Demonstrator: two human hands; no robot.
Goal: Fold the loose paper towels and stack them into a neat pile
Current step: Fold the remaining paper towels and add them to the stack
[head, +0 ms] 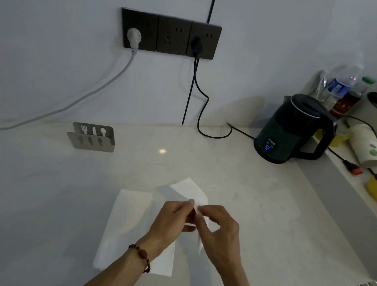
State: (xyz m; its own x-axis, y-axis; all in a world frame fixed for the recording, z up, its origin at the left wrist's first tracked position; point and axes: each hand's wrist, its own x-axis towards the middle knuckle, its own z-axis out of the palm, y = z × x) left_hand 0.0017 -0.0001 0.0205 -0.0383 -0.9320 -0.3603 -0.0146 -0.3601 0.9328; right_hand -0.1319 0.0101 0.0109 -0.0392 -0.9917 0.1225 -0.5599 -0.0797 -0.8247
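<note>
— Where's the towel you're folding?

— Pinched in both hands: my left hand (170, 219) and right hand (216, 230) meet at its near edge, thumb on fingers. This held towel (191, 190) runs away from me.

— And the pile?

— The folded towel (123, 228) lies flat under my left wrist, long axis front to back, nearer my left hand.

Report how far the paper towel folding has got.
Done: one folded paper towel lies flat on the counter, possibly the base of the pile. In hand: the left hand and right hand pinch a second towel above the counter, mid-fold. Left: finish that fold and lay it on the flat one. No other loose towels are visible.
</note>
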